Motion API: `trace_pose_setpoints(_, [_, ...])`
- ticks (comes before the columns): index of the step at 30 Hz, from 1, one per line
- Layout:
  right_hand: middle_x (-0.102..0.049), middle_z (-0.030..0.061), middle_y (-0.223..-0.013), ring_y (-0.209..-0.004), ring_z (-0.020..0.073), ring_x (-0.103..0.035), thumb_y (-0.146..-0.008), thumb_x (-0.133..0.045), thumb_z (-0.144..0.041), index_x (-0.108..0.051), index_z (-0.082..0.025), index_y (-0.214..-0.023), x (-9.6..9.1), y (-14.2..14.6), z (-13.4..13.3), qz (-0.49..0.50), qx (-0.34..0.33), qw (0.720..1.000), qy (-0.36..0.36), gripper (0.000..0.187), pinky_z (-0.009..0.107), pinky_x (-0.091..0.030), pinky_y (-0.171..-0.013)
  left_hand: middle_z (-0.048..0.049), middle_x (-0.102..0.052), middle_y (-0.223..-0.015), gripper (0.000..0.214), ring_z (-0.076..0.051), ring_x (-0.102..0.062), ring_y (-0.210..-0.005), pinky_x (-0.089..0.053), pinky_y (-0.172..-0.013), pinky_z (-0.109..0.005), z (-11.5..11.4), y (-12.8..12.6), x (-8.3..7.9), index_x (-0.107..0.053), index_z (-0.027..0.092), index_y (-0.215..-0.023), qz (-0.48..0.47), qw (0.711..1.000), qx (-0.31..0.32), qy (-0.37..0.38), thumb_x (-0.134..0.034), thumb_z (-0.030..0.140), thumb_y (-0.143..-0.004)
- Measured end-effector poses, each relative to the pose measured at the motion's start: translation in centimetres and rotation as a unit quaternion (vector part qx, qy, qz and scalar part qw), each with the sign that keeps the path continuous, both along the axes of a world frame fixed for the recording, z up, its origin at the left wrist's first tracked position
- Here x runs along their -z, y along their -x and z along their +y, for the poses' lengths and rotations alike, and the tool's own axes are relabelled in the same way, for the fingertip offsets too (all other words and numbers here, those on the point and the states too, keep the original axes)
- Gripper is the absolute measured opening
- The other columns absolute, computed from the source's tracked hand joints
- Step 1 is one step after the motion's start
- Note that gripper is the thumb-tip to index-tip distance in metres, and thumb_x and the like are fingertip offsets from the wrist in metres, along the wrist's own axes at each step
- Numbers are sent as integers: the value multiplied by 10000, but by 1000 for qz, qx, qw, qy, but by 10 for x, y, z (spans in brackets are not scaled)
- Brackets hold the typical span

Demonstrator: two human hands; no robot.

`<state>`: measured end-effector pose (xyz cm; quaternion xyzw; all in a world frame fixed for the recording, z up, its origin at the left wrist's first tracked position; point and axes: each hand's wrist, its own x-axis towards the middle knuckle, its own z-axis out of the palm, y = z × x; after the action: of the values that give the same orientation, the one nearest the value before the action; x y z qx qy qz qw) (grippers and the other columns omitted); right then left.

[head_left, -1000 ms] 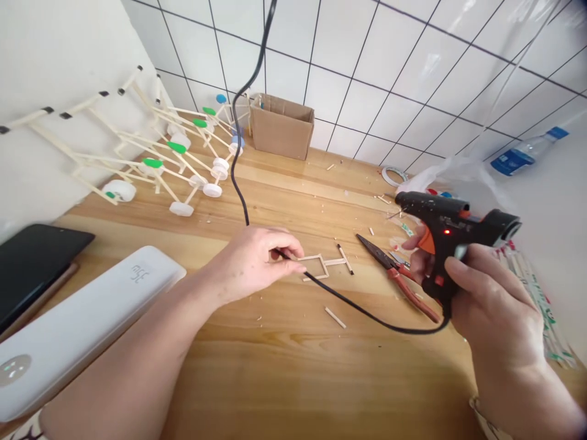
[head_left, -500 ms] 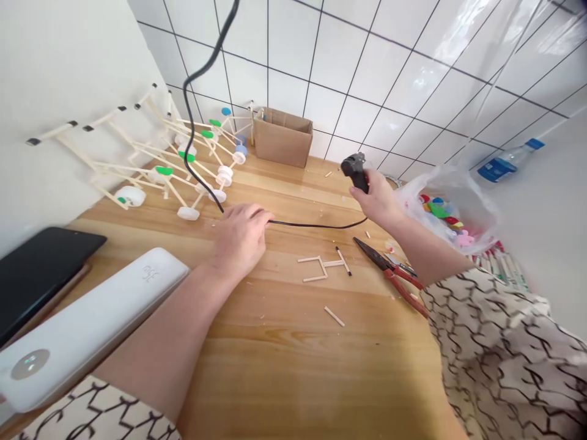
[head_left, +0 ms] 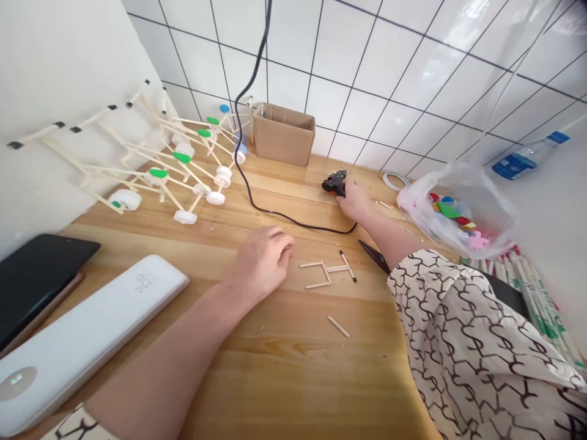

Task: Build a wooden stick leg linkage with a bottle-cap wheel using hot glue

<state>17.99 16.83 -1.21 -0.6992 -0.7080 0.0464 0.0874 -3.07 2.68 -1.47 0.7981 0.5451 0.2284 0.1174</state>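
Note:
My right hand [head_left: 354,200] reaches to the far side of the wooden table [head_left: 284,379] and grips the black glue gun [head_left: 334,181], which rests on the tabletop. Its black cord [head_left: 257,205] curves left and up the wall. My left hand [head_left: 263,261] lies on the table with its fingers loosely curled and nothing in them, just left of a small stick frame [head_left: 326,273]. A loose stick [head_left: 338,326] lies nearer to me.
A stick-and-bottle-cap structure [head_left: 183,165] leans at the back left beside a cardboard box [head_left: 283,133]. A white device [head_left: 82,333] and a dark phone [head_left: 36,275] lie at the left. A plastic bag of caps [head_left: 458,214], tape roll [head_left: 394,180], pliers [head_left: 373,255] and sticks [head_left: 541,299] are on the right.
My right hand carried the glue gun from close in front of me to the back of the table and set it down. My left hand let go of the cord.

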Motion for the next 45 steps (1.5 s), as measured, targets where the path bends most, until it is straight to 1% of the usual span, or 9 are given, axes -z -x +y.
trace_pose_setpoints(7, [-530,218,-1222,-1108,331,-531,-841,-540,-201,-502,-80,-1189,3,0,-2,-20,-2,1000,10,370,434,-419,-923,-23,-676,-827,113,-173,-622,-749,-469,-681,-287,-5,-3,0,-655,194,-749,-68,990,27,123,-547,178,-776])
trace_pose_setpoints(15, [-483,273,-1250,-1163,394,-454,-843,-536,-167,-500,-38,-1182,-21,11,-29,-49,-17,999,-12,364,520,-369,-931,-28,-681,-801,102,-171,-618,-710,-465,-629,-275,-6,-3,-3,-658,188,-718,-72,987,37,138,-564,196,-758])
trace_pose_setpoints(19, [-522,173,-1213,-1141,310,-482,-875,-491,-172,-533,-130,-1114,-49,10,-88,-32,-84,995,-46,247,441,-391,-940,-28,-678,-797,102,-172,-622,-726,-462,-646,-273,-7,-4,-1,-653,185,-715,-79,988,35,132,-560,181,-756])
trace_pose_setpoints(22, [-589,120,-1010,-953,259,-568,-890,-466,-176,-558,-175,-976,-58,3,-154,35,-219,972,-81,126,390,-463,-812,-35,-676,-823,104,-175,-624,-755,-463,-683,-281,-7,-5,0,-648,175,-734,-88,988,34,121,-550,163,-766])
trace_pose_setpoints(25, [-597,104,-946,-885,231,-575,-882,-475,-150,-551,-179,-923,-49,-4,-215,52,-277,959,-16,91,361,-477,-766,-43,-668,-830,104,-179,-617,-768,-458,-697,-285,-10,-7,-2,-642,167,-748,-91,989,45,106,-544,149,-778])
trace_pose_setpoints(28, [-597,106,-901,-818,234,-563,-851,-527,-146,-554,-148,-894,-30,-6,-249,40,-263,964,19,51,378,-482,-723,-39,-661,-795,119,-179,-608,-747,-445,-678,-281,-17,-12,-7,-632,168,-724,-84,990,62,92,-535,127,-781])
trace_pose_setpoints(32, [-596,112,-863,-803,248,-547,-847,-542,-160,-561,-126,-844,-10,-4,-256,24,-235,971,32,40,399,-484,-712,-23,-650,-712,153,-168,-592,-680,-417,-622,-267,-34,-23,-15,-611,177,-676,-42,989,125,62,-525,109,-783])
trace_pose_setpoints(38, [-600,92,-775,-716,223,-544,-841,-517,-99,-560,-132,-771,-2,-7,-251,29,-229,973,26,89,361,-478,-659,-31,-654,-776,132,-182,-609,-739,-430,-642,-273,-65,-40,-14,-591,179,-735,16,970,234,70,-504,107,-802])
trace_pose_setpoints(45, [-602,91,-763,-718,223,-544,-858,-490,-107,-566,-130,-756,3,-10,-253,29,-239,971,6,129,350,-453,-664,-25,-592,-714,167,-170,-575,-660,-397,-576,-272,-74,-49,-4,-518,182,-667,64,960,254,98,-475,101,-807])
